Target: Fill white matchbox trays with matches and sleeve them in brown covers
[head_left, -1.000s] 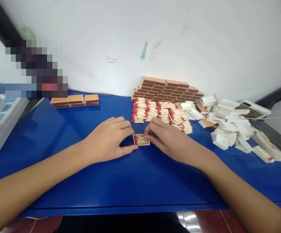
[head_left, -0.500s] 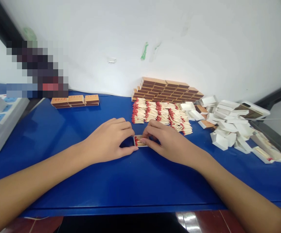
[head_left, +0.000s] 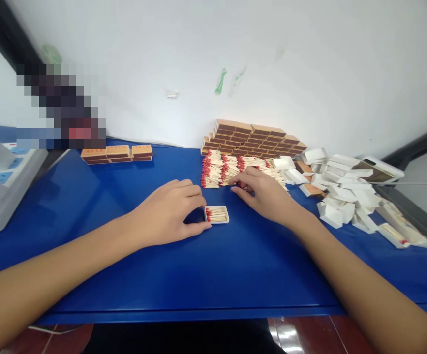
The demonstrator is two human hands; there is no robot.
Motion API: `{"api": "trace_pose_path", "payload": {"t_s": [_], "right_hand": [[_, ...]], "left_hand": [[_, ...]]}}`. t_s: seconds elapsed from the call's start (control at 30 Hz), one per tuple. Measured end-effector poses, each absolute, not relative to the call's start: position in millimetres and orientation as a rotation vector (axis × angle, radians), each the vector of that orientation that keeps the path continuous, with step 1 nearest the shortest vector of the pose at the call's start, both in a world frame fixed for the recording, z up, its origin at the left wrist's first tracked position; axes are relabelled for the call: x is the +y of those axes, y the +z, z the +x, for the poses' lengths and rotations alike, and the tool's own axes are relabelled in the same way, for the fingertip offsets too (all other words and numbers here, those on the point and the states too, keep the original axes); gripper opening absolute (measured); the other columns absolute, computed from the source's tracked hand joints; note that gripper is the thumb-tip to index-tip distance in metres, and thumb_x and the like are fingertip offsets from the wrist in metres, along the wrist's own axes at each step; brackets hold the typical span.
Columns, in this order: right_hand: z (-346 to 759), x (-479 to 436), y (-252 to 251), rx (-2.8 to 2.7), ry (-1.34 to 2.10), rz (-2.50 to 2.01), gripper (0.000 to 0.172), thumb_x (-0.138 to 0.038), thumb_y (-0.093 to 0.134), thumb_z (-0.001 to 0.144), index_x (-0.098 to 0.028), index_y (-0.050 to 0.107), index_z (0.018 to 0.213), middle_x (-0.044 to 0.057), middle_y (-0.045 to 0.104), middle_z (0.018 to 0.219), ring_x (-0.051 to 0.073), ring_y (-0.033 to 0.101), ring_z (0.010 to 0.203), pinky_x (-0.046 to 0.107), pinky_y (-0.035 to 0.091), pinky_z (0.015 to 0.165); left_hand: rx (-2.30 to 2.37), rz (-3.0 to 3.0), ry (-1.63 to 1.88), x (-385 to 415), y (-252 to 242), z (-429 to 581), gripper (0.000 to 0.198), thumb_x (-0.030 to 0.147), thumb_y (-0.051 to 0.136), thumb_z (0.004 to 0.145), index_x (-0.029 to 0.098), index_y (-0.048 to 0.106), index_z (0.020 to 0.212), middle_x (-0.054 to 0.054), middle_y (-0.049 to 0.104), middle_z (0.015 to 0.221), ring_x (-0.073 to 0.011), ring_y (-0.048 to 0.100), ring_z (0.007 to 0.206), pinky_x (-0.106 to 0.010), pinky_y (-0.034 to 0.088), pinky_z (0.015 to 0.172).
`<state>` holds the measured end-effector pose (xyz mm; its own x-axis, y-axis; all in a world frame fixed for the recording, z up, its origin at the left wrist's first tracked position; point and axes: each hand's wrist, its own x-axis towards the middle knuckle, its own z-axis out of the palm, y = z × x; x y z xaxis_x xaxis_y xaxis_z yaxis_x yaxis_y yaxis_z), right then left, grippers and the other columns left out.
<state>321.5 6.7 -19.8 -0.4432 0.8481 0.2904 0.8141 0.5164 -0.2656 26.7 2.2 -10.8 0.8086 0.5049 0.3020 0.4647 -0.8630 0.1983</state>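
Observation:
My left hand [head_left: 172, 214] grips the left end of a small white matchbox tray [head_left: 228, 215] between thumb and forefinger. Inside the tray, matches [head_left: 217, 215] lie sideways with their red heads to the left. My right hand [head_left: 263, 194] is at the front of a large heap of loose matches [head_left: 211, 169], fingers curved and thumb apart. Its palm and part of the heap behind it are hidden, and I see no match held in it.
Behind the heap, finished-looking matchboxes [head_left: 250, 137] are stacked against the wall. More matchboxes [head_left: 117, 153] stand at the back left. White empty trays [head_left: 342, 184] are piled on the right, near a phone [head_left: 386, 167]. A power strip [head_left: 21, 182] lies at far left.
My right hand has left the tray and moved up and right to the loose matches. My left hand keeps its hold on the tray, whose matches now show fully.

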Motion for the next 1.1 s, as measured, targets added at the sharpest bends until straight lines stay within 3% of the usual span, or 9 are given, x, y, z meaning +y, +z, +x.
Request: {"api": "trace_pose_path", "payload": {"t_s": [0.27, 1.1], "right_hand": [[311.3, 10.4, -23.2, -2.353, 0.153, -1.427, 0.012, -0.022, 0.055, 0.103, -0.020, 0.065, 0.098, 0.007, 0.060, 0.098, 0.020, 0.058, 0.079, 0.034, 0.045, 0.071], [312.9, 11.9, -28.1, -2.386, 0.120, -1.447, 0.012, -0.024, 0.056, 0.105, -0.021, 0.059, 0.094, 0.007, 0.061, 0.097, 0.021, 0.058, 0.078, 0.035, 0.045, 0.070]], "left_hand": [[0.784, 2.871, 0.502, 2.1, -10.0, 27.7, 0.031, 0.047, 0.070, 0.100, 0.017, 0.075, 0.107, -0.006, 0.074, 0.105, -0.0243, 0.065, 0.101, -0.041, 0.050, 0.092], [0.788, 2.880, 0.495, 2.5, -11.9, 27.1, 0.032, 0.049, 0.070, 0.100, 0.018, 0.075, 0.107, -0.005, 0.074, 0.106, -0.0244, 0.066, 0.102, -0.041, 0.049, 0.091]]}}
